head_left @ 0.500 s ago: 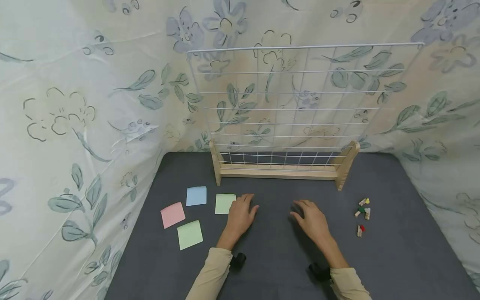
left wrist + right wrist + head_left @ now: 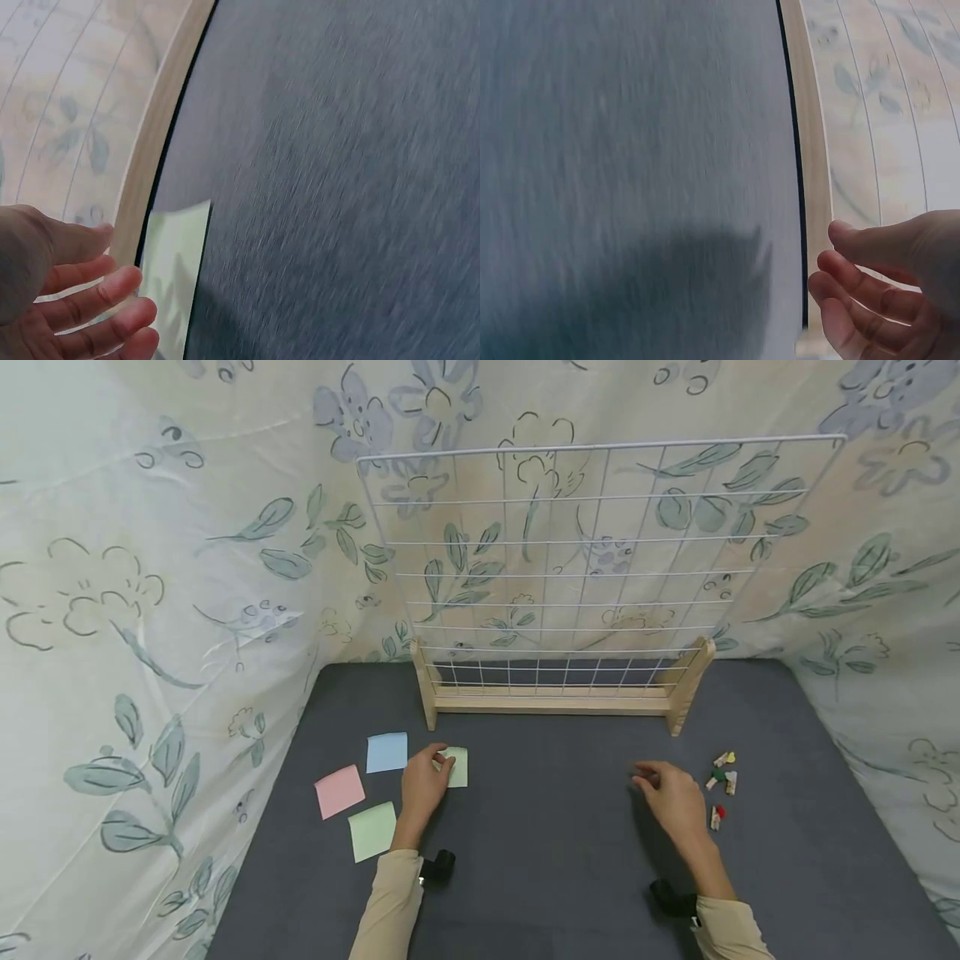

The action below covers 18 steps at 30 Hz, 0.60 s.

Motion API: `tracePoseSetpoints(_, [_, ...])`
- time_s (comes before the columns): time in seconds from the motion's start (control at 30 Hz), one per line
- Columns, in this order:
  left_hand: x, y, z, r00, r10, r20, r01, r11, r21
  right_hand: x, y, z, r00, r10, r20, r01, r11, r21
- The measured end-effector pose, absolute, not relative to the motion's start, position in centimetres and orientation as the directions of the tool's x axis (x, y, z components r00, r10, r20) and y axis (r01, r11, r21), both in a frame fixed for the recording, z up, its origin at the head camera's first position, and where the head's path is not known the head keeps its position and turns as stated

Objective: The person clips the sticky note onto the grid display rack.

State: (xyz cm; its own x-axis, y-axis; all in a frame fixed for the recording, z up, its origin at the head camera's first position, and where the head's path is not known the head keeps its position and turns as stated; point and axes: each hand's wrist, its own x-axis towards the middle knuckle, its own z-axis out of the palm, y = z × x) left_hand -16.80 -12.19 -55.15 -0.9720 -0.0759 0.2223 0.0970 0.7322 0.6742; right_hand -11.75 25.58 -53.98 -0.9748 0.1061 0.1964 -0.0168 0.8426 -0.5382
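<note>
In the head view my left hand [image 2: 422, 787] is over a light green sticky note [image 2: 459, 768], covering its left part. The left wrist view has the thumb and fingers loosely bent, apart from each other, beside that note [image 2: 178, 236], with nothing between them. To the left lie a blue note [image 2: 387, 752], a pink note [image 2: 340, 791] and a second green note [image 2: 372, 832]. My right hand [image 2: 677, 806] hovers over the dark table, its fingers loosely curled and empty. Close to its right lie several small wooden clips [image 2: 722, 770] with coloured decorations, one of them red [image 2: 717, 816].
A white wire grid [image 2: 555, 575] rises from a wooden stand [image 2: 551, 704] at the back of the dark table [image 2: 540, 843]. Behind and around it hangs a flowered cloth [image 2: 247, 568]. Each wrist carries a black camera.
My left hand has moved left onto the right-hand green note. My right hand has moved right, closer to the clips. The head view has shifted slightly.
</note>
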Motion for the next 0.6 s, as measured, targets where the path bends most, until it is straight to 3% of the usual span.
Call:
tracePoseSetpoints(0.33, [-17.8, -14.4, -56.0, -0.97, -0.191, 0.151, -0.028, 0.703, 0.711, -10.2, 30.4, -54.0, -0.947, 0.246, 0.207, 0.1, 0.838, -0.537])
tracePoseSetpoints(0.6, [-18.2, -15.0, -56.6, -0.965, -0.237, 0.111, -0.082, 0.677, 0.731, -8.5, 34.0, -54.2, -0.883, 0.465, 0.068, 0.341, 0.733, -0.589])
